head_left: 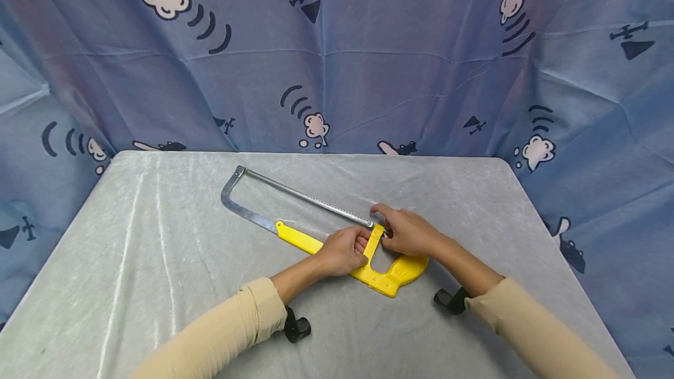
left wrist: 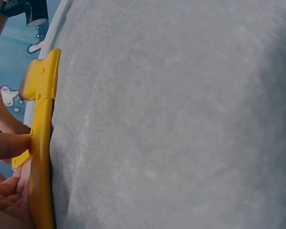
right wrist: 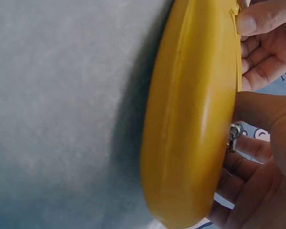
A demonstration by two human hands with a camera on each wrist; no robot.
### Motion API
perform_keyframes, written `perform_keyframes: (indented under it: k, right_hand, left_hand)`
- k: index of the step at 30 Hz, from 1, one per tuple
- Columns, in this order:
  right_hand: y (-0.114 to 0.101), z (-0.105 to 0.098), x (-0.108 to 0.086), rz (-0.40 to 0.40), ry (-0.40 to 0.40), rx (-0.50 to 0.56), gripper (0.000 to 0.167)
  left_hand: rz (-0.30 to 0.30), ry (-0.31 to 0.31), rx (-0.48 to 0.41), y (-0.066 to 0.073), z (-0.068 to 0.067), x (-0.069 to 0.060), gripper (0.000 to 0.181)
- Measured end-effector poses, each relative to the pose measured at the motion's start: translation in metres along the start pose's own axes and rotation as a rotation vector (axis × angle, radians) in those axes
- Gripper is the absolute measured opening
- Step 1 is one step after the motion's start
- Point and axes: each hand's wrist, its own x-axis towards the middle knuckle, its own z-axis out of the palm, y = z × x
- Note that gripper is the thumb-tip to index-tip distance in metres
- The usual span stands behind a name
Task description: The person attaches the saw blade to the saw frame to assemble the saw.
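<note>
The hacksaw [head_left: 302, 241] slants across the counter [head_left: 184, 250], far left to near right, with its wing nut [right wrist: 235, 136] nearest the right hand [head_left: 412, 233], whose pinch I can't make out; the left hand [head_left: 341, 253] grips its glossy yellow frame, which ends in silvery metal.

Saw [head_left: 300, 240] on table [head_left: 158, 221]: handle [head_left: 408, 269] at 4 o'clock, tip [head_left: 240, 172] at 10.
Blade [head_left: 308, 196] on the 1 o'clock side of the frame [head_left: 253, 215]; left hand [head_left: 341, 251] on the frame, 10 o'clock from the handle; right hand [head_left: 412, 233] at 12, beside the blade's near end; curtain [head_left: 368, 75] behind the table.
</note>
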Motion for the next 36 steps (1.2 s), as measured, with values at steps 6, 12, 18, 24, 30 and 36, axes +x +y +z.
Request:
perform_keyframes:
  k: [6, 12, 18, 24, 30, 36]
  right_hand:
    - [-0.005, -0.004, 0.0, 0.017, 0.005, -0.08, 0.062]
    - [-0.006, -0.008, -0.002, 0.025, 0.007, -0.093, 0.06]
    - [-0.003, -0.014, -0.003, 0.02, 0.003, -0.036, 0.055]
    - [0.011, -0.017, -0.003, -0.038, -0.069, 0.194, 0.043]
    - [0.022, -0.017, -0.002, -0.002, -0.14, 0.458, 0.039]
    - [0.023, -0.014, 0.001, 0.103, -0.163, 0.588, 0.038]
  left_hand:
    - [0.001, -0.008, -0.009, 0.0, 0.0, 0.0, 0.036]
    - [-0.004, -0.015, 0.001, 0.0, -0.001, 0.0, 0.037]
    - [0.0, -0.015, 0.009, 0.0, -0.001, 0.0, 0.037]
    - [-0.009, -0.015, 0.008, 0.001, -0.002, -0.001, 0.037]
    - [-0.017, -0.019, 0.007, 0.0, -0.001, -0.001, 0.037]
    - [-0.001, -0.012, 0.022, 0.0, -0.001, -0.001, 0.036]
